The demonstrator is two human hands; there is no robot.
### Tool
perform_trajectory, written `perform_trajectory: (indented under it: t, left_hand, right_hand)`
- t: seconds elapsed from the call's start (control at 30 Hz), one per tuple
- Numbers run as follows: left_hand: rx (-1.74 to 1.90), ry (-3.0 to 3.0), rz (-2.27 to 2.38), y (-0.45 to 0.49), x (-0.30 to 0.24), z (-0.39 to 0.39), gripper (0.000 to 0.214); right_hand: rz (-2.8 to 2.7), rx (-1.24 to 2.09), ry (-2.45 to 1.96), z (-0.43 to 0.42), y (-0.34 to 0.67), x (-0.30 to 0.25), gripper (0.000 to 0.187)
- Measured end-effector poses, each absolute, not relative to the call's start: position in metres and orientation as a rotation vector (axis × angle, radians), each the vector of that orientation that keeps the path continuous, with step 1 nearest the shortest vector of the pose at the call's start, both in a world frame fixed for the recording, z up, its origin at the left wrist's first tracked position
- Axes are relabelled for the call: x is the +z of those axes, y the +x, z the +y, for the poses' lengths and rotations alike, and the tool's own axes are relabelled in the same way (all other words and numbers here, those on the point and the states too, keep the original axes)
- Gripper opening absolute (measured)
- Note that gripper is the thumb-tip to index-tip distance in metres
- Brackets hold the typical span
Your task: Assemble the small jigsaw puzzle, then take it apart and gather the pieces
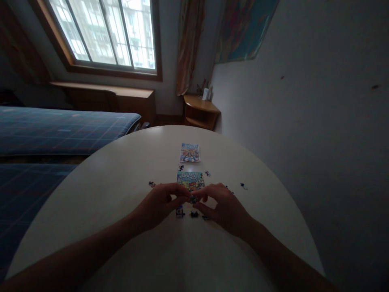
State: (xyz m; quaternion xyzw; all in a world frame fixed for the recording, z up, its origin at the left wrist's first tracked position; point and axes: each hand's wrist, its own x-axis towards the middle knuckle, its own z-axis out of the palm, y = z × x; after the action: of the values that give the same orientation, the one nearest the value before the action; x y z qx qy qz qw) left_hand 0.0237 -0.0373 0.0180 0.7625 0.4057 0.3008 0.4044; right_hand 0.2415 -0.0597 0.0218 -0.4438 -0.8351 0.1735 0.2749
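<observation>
A small colourful jigsaw puzzle (191, 180), partly assembled, lies on the round white table (127, 170). My left hand (159, 205) and my right hand (223, 207) meet at its near edge. Both pinch a small dark puzzle piece (192, 199) between their fingertips. Loose pieces lie around: one (180, 211) under my left hand, two (194, 214) below the fingertips, others at the left (151, 184) and the right (243, 186). A colourful reference picture card (190, 153) lies flat beyond the puzzle.
A bed with a blue checked cover (60, 129) stands left of the table. A white wall (304, 121) runs close along the right. A wooden corner shelf (200, 110) and a window (106, 32) are at the back.
</observation>
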Motion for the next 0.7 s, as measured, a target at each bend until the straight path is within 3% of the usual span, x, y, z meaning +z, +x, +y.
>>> perform_trajectory:
  t: [0.37, 0.53, 0.7]
  left_hand:
    - [0.849, 1.946, 1.048, 0.027, 0.007, -0.041, 0.012]
    - [0.871, 1.950, 1.074, 0.029, 0.002, -0.042, 0.009]
    - [0.821, 2.224, 1.059, 0.029, -0.003, -0.045, 0.016]
  right_hand:
    - [-2.159, 0.638, -1.178, -0.062, 0.238, 0.021, 0.025]
    - [-2.095, 0.802, -1.160, -0.063, 0.235, 0.023, 0.018]
    - [-2.059, 0.741, -1.323, -0.052, 0.256, 0.029, 0.021]
